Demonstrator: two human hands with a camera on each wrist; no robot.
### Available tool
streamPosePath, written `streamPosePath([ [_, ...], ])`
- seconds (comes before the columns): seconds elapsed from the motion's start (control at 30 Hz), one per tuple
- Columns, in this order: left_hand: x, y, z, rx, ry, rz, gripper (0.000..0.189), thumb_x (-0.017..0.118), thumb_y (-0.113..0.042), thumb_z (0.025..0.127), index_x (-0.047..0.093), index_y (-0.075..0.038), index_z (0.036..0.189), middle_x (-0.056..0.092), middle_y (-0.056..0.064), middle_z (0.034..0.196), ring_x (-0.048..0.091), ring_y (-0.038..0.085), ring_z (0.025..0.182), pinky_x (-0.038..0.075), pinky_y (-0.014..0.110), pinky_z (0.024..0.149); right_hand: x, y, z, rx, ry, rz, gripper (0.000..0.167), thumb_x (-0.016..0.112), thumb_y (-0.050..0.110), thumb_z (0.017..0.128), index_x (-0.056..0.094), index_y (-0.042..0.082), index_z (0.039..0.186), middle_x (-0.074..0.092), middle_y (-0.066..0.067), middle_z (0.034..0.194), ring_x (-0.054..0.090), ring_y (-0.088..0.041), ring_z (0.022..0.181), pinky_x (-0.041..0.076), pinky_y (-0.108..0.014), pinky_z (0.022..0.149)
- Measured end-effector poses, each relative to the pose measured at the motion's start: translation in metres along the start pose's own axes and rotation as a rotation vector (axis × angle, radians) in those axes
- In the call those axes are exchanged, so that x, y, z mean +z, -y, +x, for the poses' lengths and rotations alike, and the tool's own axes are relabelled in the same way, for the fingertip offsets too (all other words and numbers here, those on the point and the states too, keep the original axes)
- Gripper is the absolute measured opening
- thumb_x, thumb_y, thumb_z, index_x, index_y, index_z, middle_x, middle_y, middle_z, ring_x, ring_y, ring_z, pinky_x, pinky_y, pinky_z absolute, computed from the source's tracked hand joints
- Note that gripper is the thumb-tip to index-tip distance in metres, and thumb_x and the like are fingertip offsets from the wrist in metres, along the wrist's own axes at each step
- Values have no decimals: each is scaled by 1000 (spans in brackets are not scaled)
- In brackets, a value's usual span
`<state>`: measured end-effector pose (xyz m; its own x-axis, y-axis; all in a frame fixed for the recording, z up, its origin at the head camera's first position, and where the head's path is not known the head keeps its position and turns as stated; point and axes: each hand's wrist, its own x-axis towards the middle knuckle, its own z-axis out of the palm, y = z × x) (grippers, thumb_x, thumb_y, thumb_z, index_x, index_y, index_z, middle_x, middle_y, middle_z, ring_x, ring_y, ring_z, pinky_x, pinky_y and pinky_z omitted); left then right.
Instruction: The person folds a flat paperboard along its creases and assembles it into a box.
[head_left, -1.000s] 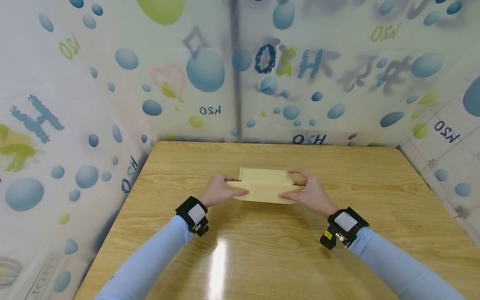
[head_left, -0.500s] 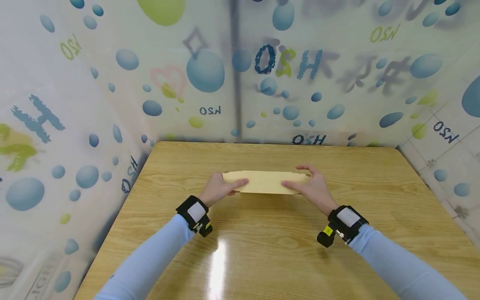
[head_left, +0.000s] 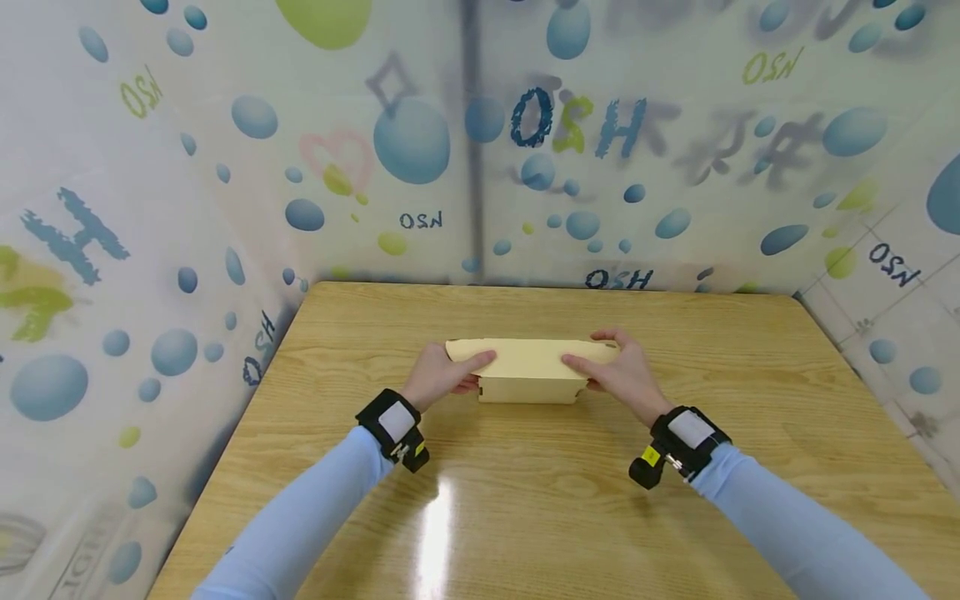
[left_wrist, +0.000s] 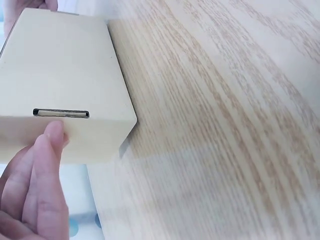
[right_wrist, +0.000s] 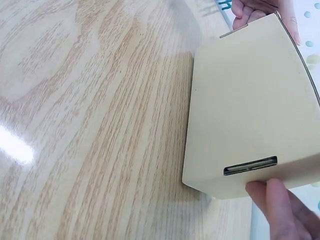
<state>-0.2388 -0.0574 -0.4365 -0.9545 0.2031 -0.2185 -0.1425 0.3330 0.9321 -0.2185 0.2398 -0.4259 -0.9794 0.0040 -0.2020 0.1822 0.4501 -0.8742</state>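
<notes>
A small pale yellow cardboard box (head_left: 528,390) stands on the table in the head view. Its wide lid (head_left: 528,357) juts past the body at both ends. My left hand (head_left: 442,371) grips the left end, thumb on top of the lid and fingers beneath it. At the other end my right hand (head_left: 626,375) holds on the same way, with its index finger at the back corner. In the left wrist view, left fingertips (left_wrist: 55,132) touch the end wall below a slot. Right fingertips (right_wrist: 272,187) press the opposite end wall near a slot in the right wrist view.
The wooden table (head_left: 540,500) spreads around the box, with a bright glare streak in front. A patterned curtain (head_left: 412,208) with bubbles and lettering rises behind the table and along both sides. Each wrist wears a black strap with a small camera.
The box has been turned between both hands: its lid slanted toward me a second ago, then filled the view, and now its front wall shows below the lid. Both hands keep their grip.
</notes>
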Motion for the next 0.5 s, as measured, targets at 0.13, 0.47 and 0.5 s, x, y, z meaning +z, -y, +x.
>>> streamPosePath([
  [0.13, 1, 1, 2, -28, -2, -12, 57, 78, -49, 85, 72, 6, 101, 78, 15, 84, 77, 33, 81, 62, 43, 78, 1, 0, 2, 16, 11, -13, 98, 78, 55, 82, 34, 3, 152, 48, -29, 140, 69, -12, 79, 62, -30, 79],
  [0.47, 4, 0, 6, -78, -46, -22, 54, 79, -51, 83, 75, 2, 93, 78, 14, 81, 78, 32, 83, 62, 42, 78, 0, 2, 7, 57, 35, -12, 95, 76, 56, 84, 34, 2, 150, 56, -26, 127, 68, -13, 79, 62, -30, 79],
  [0.5, 4, 0, 7, -81, -52, -23, 54, 79, -51, 82, 75, 1, 91, 78, 13, 80, 78, 32, 83, 63, 41, 78, 0, 2, 8, 61, 37, -17, 96, 76, 57, 84, 34, 2, 150, 56, -26, 128, 68, -13, 80, 62, -30, 80],
])
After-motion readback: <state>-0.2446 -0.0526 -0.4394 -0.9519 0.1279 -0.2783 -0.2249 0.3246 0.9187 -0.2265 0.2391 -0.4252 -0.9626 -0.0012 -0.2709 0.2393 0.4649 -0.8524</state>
